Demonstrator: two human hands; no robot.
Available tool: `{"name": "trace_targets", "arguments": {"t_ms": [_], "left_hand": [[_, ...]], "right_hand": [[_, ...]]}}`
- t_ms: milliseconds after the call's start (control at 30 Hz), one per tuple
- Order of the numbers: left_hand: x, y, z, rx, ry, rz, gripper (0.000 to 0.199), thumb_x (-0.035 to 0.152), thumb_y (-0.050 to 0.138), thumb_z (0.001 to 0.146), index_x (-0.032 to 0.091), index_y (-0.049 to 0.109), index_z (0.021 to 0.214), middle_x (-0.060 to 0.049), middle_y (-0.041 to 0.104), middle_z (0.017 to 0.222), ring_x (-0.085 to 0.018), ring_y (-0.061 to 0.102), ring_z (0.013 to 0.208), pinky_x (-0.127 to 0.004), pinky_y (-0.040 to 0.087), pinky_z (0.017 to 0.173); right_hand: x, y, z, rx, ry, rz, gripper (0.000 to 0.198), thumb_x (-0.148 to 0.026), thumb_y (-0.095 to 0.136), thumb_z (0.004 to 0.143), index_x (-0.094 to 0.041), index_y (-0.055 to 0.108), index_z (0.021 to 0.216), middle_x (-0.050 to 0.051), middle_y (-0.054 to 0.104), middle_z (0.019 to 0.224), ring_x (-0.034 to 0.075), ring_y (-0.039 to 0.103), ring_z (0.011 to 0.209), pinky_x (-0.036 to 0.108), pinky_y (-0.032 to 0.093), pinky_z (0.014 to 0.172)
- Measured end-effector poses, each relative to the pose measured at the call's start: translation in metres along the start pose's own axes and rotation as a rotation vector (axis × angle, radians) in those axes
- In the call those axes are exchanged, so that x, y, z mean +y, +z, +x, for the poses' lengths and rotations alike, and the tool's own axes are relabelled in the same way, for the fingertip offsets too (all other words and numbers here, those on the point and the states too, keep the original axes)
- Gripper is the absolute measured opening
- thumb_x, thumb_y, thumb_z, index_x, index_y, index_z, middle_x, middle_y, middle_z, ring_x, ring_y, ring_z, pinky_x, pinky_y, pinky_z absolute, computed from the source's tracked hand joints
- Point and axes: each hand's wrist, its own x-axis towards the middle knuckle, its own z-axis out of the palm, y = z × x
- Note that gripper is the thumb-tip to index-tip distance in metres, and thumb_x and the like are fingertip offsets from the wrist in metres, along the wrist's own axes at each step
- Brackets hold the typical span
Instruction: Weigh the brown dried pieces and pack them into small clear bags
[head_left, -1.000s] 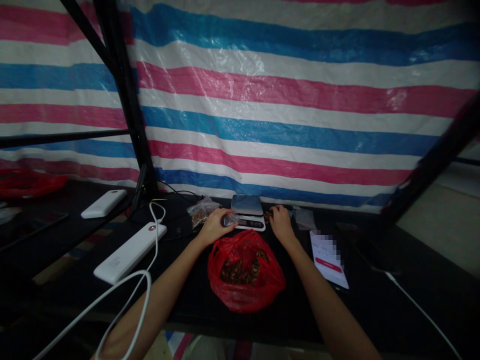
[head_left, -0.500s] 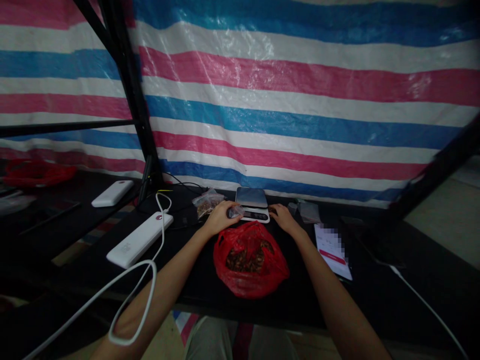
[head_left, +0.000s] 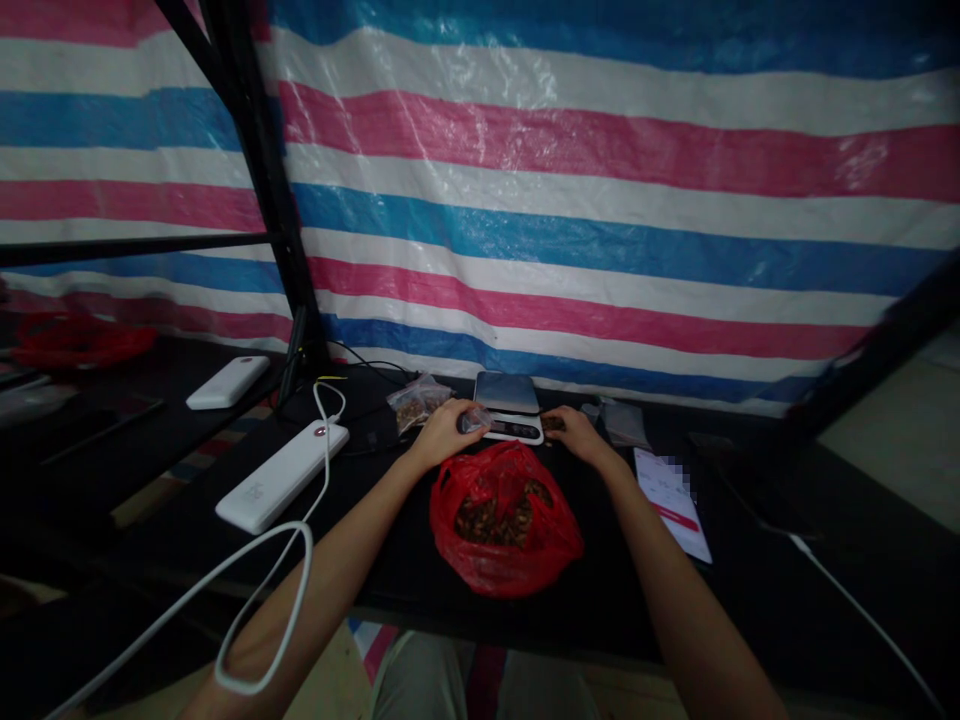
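Observation:
My left hand (head_left: pixel 450 428) is closed on a small clear plastic bag (head_left: pixel 474 420) at the left front corner of a kitchen scale (head_left: pixel 517 428). The scale has a dark platform and a white front panel. Beside its right edge, my right hand (head_left: pixel 576 432) curls its fingers around small brown seed-like pieces (head_left: pixel 553 424); their exact kind is too small to tell. Between my forearms sits a red plastic bag (head_left: pixel 510 570), its mouth spread open over a heap of the same brown pieces (head_left: pixel 495 520).
A filled zip bag (head_left: pixel 417 402) lies left of the scale, flat clear bags (head_left: pixel 624 422) to the right. A lit phone (head_left: pixel 673 505) rests by my right forearm. White power banks (head_left: pixel 281 475) and a looping white cable (head_left: pixel 304 580) occupy the left. A striped tarp (head_left: pixel 570 220) hangs behind.
My right hand has shifted slightly right, and more of the brown pieces show at its fingers. The left hand stays at the scale's corner with the clear bag. The view has tilted slightly.

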Motion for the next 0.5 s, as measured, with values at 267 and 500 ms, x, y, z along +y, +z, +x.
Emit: {"name": "trace_targets", "arguments": {"t_ms": [267, 500], "left_hand": [[0.0005, 0.0039, -0.0004, 0.01, 0.012, -0.004, 0.034, 0.038, 0.055, 0.073, 0.017, 0.058, 0.099, -0.005, 0.062, 0.096, -0.019, 0.054, 0.09, -0.032, 0.041, 0.084], [-0.0014, 0.0036, -0.0001, 0.061, 0.019, -0.046, 0.036, 0.034, 0.057, 0.072, 0.018, 0.055, 0.104, -0.005, 0.06, 0.1, -0.019, 0.053, 0.094, -0.033, 0.04, 0.086]], "right_hand": [[0.0031, 0.0049, -0.0003, 0.061, -0.089, -0.099, 0.014, -0.009, 0.056, 0.07, -0.013, 0.064, 0.08, 0.008, 0.062, 0.084, 0.016, 0.056, 0.08, 0.027, 0.042, 0.075], [-0.001, -0.001, -0.0025, 0.053, -0.126, -0.126, 0.017, -0.01, 0.052, 0.073, -0.015, 0.066, 0.081, 0.007, 0.063, 0.083, 0.016, 0.057, 0.08, 0.025, 0.041, 0.075]]}}
